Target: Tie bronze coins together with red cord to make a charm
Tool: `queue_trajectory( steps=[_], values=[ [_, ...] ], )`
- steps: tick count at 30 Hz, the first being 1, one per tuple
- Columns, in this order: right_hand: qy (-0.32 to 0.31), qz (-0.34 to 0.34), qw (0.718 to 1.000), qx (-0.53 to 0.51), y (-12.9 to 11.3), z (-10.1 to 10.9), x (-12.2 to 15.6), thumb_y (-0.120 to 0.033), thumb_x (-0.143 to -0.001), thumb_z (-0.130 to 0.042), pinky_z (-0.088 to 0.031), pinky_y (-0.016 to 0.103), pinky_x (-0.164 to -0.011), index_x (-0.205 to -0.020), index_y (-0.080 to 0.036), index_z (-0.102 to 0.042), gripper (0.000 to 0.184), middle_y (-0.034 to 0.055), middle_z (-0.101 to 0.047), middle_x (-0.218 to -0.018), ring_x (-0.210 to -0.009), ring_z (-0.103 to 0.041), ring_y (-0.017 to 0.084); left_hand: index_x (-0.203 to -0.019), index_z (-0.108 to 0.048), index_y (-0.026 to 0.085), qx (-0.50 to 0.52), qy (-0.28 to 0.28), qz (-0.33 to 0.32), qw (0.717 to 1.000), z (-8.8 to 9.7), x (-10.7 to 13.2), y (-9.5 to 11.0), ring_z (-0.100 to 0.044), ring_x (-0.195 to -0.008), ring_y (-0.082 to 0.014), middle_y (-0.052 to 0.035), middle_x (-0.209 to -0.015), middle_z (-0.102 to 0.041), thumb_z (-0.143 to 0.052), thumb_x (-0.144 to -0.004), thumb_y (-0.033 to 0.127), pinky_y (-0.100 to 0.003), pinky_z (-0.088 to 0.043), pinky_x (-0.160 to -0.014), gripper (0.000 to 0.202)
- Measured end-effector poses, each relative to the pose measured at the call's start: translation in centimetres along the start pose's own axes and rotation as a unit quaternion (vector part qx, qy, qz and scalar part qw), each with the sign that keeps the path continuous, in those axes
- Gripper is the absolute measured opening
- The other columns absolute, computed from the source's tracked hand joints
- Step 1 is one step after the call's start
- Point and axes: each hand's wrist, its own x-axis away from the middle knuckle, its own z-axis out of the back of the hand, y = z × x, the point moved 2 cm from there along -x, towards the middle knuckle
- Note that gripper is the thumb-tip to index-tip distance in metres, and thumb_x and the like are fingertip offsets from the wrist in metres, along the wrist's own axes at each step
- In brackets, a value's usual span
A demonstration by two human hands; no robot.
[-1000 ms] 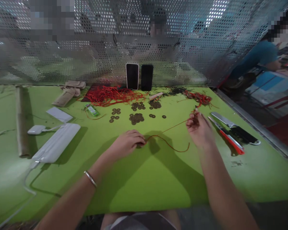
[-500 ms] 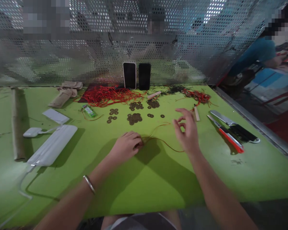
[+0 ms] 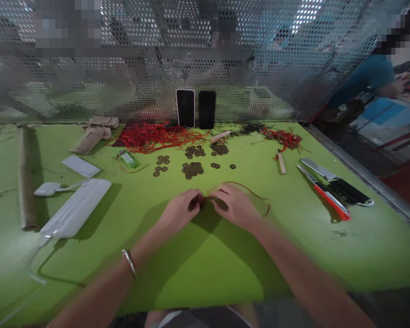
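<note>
My left hand is closed in a pinch on a thin red cord at the middle of the green table. Fingertip to fingertip with it, my right hand also pinches the cord, whose loose ends trail off to the right. What lies between the fingertips is too small to make out. Just beyond the hands are several small piles of round coins with holes. A single coin lies apart to their right.
Red cords lie tangled at the back, by two upright phones. A red cutter and a black-handled knife rest at right. A white power bank and a tube lie left. Perforated metal borders the back.
My right hand has come down and left from above the table to meet my left hand, and its fingers have closed on the cord. My left hand has barely moved.
</note>
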Motion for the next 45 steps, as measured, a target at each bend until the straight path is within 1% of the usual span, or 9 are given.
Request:
queue_trajectory(
  steps=[7, 12, 18, 22, 25, 29, 33, 39, 45],
  values=[
    [-0.026, -0.007, 0.997, 0.079, 0.4, -0.9, -0.1, -0.014, -0.085, -0.049, -0.048, 0.035, -0.074, -0.112, -0.017, -0.061, 0.03, 0.0072, -0.067, -0.094, -0.085, -0.058, 0.021, -0.095, -0.061, 0.016, 0.007, -0.016, -0.005, 1.0, 0.0, -0.1, 0.2, -0.062, -0.079, -0.0168, -0.0074, -0.094, -0.066, -0.045, -0.083, 0.016, -0.034, -0.053, -0.074, 0.02],
    [-0.002, 0.018, 0.998, 0.059, 0.1, -1.1, -0.3, -0.013, -0.087, -0.046, -0.047, 0.032, -0.074, -0.106, -0.017, -0.062, 0.026, 0.0061, -0.065, -0.091, -0.082, -0.057, 0.018, -0.091, -0.06, 0.017, -0.001, -0.007, -0.03, 1.0, 0.2, -0.1, 0.4, -0.061, -0.081, -0.0165, -0.0054, -0.092, -0.066, -0.045, -0.081, 0.014, -0.033, -0.05, -0.075, 0.018],
    [-0.011, -0.006, 0.996, 0.083, 0.0, -1.5, -0.6, -0.011, -0.086, -0.049, -0.048, 0.031, -0.068, -0.112, -0.019, -0.061, 0.03, 0.0055, -0.065, -0.088, -0.08, -0.058, 0.018, -0.088, -0.059, 0.017, 0.002, -0.022, -0.022, 1.0, 0.2, -0.2, 0.2, -0.06, -0.074, -0.016, -0.0052, -0.088, -0.066, -0.044, -0.081, 0.015, -0.031, -0.049, -0.068, 0.017],
    [-0.011, -0.037, 0.994, 0.099, 0.5, -1.3, -0.8, -0.015, -0.087, -0.052, -0.047, 0.027, -0.061, -0.1, -0.02, -0.065, 0.019, 0.0045, -0.065, -0.084, -0.077, -0.059, 0.017, -0.089, -0.059, 0.017, 0.018, -0.031, -0.008, 0.999, 0.0, -0.2, 0.0, -0.061, -0.073, -0.0159, -0.0059, -0.088, -0.066, -0.044, -0.082, 0.017, -0.03, -0.05, -0.066, 0.017],
    [0.015, -0.025, 0.995, 0.098, 0.6, -1.0, -0.6, -0.016, -0.087, -0.053, -0.046, 0.025, -0.06, -0.094, -0.019, -0.065, 0.014, 0.0034, -0.066, -0.082, -0.073, -0.059, 0.015, -0.093, -0.059, 0.016, 0.029, -0.032, 0.003, 0.999, 0.0, -0.2, 0.1, -0.062, -0.077, -0.0163, -0.0065, -0.091, -0.066, -0.044, -0.083, 0.017, -0.031, -0.051, -0.07, 0.018],
    [0.072, 0.027, 0.995, 0.061, 0.2, -0.8, -0.3, -0.022, -0.092, -0.048, -0.048, 0.025, -0.062, -0.098, -0.018, -0.064, 0.018, 0.0043, -0.068, -0.088, -0.074, -0.061, 0.014, -0.1, -0.058, 0.018, 0.015, -0.017, -0.027, 0.999, 0.2, -0.2, 0.5, -0.061, -0.083, -0.0168, -0.0055, -0.095, -0.066, -0.044, -0.083, 0.015, -0.031, -0.049, -0.076, 0.022],
    [0.096, 0.063, 0.993, 0.002, -0.4, -1.0, -0.2, -0.021, -0.092, -0.047, -0.05, 0.028, -0.077, -0.102, -0.016, -0.063, 0.019, 0.0058, -0.068, -0.097, -0.087, -0.062, 0.015, -0.087, -0.06, 0.016, -0.008, -0.026, -0.052, 0.998, 0.2, -0.1, 0.8, -0.058, -0.071, -0.0162, -0.0042, -0.081, -0.064, -0.047, -0.083, 0.02, -0.029, -0.047, -0.065, 0.014],
    [0.028, 0.007, 0.992, -0.123, -0.4, -1.4, -0.4, -0.019, -0.092, -0.046, -0.049, 0.034, -0.087, -0.119, -0.022, -0.053, 0.028, 0.004, -0.065, -0.109, -0.099, -0.06, 0.017, -0.086, -0.061, 0.017, 0.023, -0.041, -0.066, 0.997, 0.2, -0.3, 0.7, -0.058, -0.075, -0.0153, -0.0036, -0.083, -0.063, -0.048, -0.085, 0.024, -0.028, -0.047, -0.069, 0.014],
    [-0.012, -0.024, 0.99, -0.141, -0.2, -1.4, -0.5, -0.011, -0.089, -0.042, -0.048, 0.038, -0.09, -0.133, -0.024, -0.039, 0.046, 0.0069, -0.058, -0.12, -0.104, -0.057, 0.018, -0.084, -0.06, 0.018, 0.051, -0.063, -0.05, 0.996, 0.4, -0.3, 0.6, -0.059, -0.075, -0.0158, -0.0029, -0.082, -0.064, -0.045, -0.086, 0.026, -0.028, -0.047, -0.069, 0.017]
  ],
)
